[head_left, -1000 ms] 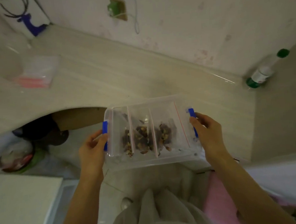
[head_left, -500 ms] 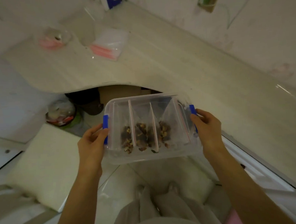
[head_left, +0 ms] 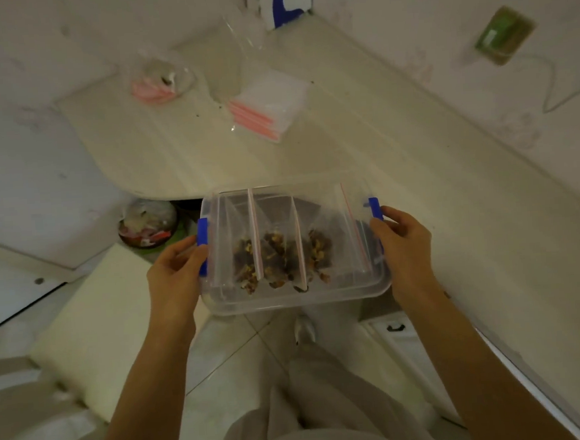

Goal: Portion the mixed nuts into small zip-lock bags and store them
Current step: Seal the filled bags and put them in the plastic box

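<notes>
A: Hands, nearest first?
B: Your left hand (head_left: 174,272) clasps the clear box (head_left: 297,301) at its left blue latch (head_left: 203,244). Your right hand (head_left: 405,246) clasps the opposite end. The box is held in the air.
A: The nuts?
B: In zip-lock bags (head_left: 277,255) standing side by side inside the box.
A: Beyond?
B: The desk (head_left: 364,166), with a stack of empty bags (head_left: 269,109), then a crumpled bag (head_left: 160,81).

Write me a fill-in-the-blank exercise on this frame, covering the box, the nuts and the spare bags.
The left hand and right hand each grip a ____ latch of the clear box.
Nuts show in ____ of the zip-lock bags standing inside it.
The stack of spare bags lies on the ____, away from both hands.
Missing words: blue; three; table.
</notes>
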